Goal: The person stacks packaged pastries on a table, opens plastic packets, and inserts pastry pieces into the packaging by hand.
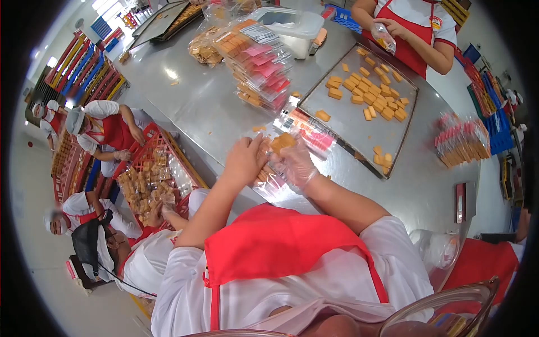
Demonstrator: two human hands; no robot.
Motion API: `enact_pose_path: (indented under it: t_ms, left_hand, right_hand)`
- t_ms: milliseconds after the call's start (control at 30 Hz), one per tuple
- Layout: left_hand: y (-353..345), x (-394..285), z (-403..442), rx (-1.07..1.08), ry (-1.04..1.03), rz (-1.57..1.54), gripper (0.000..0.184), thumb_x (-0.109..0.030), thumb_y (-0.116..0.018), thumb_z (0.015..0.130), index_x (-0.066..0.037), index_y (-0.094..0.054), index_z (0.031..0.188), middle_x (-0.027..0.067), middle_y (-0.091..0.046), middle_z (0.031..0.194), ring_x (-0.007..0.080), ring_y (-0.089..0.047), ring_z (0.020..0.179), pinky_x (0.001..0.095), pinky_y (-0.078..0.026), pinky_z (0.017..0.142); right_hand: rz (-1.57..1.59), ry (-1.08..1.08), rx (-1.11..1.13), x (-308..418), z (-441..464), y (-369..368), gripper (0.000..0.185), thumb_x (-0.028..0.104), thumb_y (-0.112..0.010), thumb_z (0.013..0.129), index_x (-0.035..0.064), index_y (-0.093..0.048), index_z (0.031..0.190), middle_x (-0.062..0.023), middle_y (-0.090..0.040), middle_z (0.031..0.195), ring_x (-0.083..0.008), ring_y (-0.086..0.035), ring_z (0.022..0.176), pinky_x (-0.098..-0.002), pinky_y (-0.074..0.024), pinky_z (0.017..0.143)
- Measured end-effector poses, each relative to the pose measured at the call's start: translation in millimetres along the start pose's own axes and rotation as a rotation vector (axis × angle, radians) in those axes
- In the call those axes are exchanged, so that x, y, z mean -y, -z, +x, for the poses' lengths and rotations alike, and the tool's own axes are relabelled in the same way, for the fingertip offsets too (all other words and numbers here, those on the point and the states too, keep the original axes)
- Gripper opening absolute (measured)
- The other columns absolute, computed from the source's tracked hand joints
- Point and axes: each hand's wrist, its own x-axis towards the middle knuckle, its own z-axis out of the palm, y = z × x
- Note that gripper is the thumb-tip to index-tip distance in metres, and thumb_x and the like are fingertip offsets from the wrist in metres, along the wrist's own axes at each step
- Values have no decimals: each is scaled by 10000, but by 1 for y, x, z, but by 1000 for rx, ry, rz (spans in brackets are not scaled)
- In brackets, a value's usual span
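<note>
Over the near part of the steel table, my two hands meet in front of my red apron. My right hand (298, 162), in a clear plastic glove, grips a few golden-brown biscuits (282, 142). Close beside it, my left hand (247, 159) has its fingers curled at the edge of a clear plastic bag (272, 181); the fingertips are partly hidden. Just beyond my right hand lie flat printed bags (306, 130) with red and pink marks. To the right, a metal tray (352, 145) carries many loose rectangular biscuits (370, 92).
A stack of filled packets (258, 64) and a plastic tub (289, 25) stand farther back on the table (185, 112). More packets (461, 140) sit at the right. A co-worker (412, 33) stands opposite; others work at the left around a red crate (182, 194) of packets.
</note>
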Motion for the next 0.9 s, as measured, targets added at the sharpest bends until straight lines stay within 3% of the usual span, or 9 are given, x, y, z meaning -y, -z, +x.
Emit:
enact_pose_path:
  t_ms: [33, 167, 233, 333, 433, 500, 633, 733, 900]
  left_hand:
    - [-7, 3, -5, -20, 10, 4, 578, -267, -612, 738, -70, -402, 1239, 156, -518, 950, 330, -509, 889, 398, -427, 756]
    - [-1, -1, -18, -9, 205, -142, 634, -273, -627, 727, -76, -361, 1268, 152, -508, 949, 323, -500, 890, 396, -425, 747]
    - [-1, 2, -26, -26, 298, -231, 650, -274, -636, 719, -77, -356, 1270, 158, -500, 957, 323, -496, 888, 398, -424, 742]
    - [-8, 15, -44, -192, 323, -217, 679, -264, -655, 703, -78, -340, 1275, 168, -480, 968, 324, -500, 865, 402, -425, 730]
    - [-32, 27, -67, -403, 391, -215, 741, -233, -676, 693, -87, -281, 1302, 163, -459, 998, 304, -506, 861, 393, -429, 725]
    - [-47, 29, -79, -480, 543, -388, 789, -215, -690, 692, -97, -230, 1321, 157, -447, 1046, 282, -510, 896, 374, -435, 737]
    - [-30, 21, -80, -308, 860, -1296, 769, -172, -662, 741, -114, -177, 1334, 146, -434, 1135, 266, -505, 964, 363, -451, 783]
    - [-41, 26, -95, -257, 860, -1704, 680, -171, -640, 771, -109, -228, 1307, 134, -455, 1144, 266, -521, 980, 379, -463, 804]
    - [-40, 31, -117, -18, 717, -2098, 586, -306, -595, 794, -48, -336, 1252, 130, -505, 1133, 314, -496, 1057, 438, -418, 900]
  right_hand:
    - [-68, 56, 6, 7, 0, -2, 503, -20, -532, 730, 144, -262, 1122, -104, -477, 938, -179, -516, 714, -283, -447, 569]
    - [-1194, 1036, -19, 66, 16, 26, 422, -9, -551, 722, 132, -360, 1071, -56, -523, 859, -168, -532, 723, -286, -455, 648]
    - [-1673, 964, -191, 115, -5, -5, 384, -10, -573, 691, 123, -431, 1022, -55, -543, 860, -170, -549, 740, -288, -453, 682]
    - [-1749, 732, -380, 131, -10, 17, 352, 2, -556, 712, 122, -459, 1028, -64, -531, 807, -113, -534, 671, -247, -444, 610]
    - [-1739, 889, -395, 142, -9, 46, 340, -11, -542, 683, 105, -485, 997, -97, -550, 941, -272, -560, 818, -322, -458, 716]
    - [-1609, 1060, -446, 160, 0, 80, 344, -23, -532, 684, 103, -496, 1002, -101, -544, 971, -278, -552, 841, -321, -455, 728]
    - [-1987, 869, -285, 173, -6, 61, 351, -55, -530, 679, 94, -517, 997, -95, -535, 996, -238, -542, 865, -305, -445, 738]
    - [-1697, 977, -408, 167, -3, 51, 350, -81, -526, 679, 102, -530, 978, -60, -530, 981, -168, -528, 880, -265, -435, 723]
    - [-1147, 713, -172, 136, -2, 39, 451, -123, -507, 691, 121, -457, 1067, -44, -468, 1117, -126, -471, 974, -252, -407, 783]
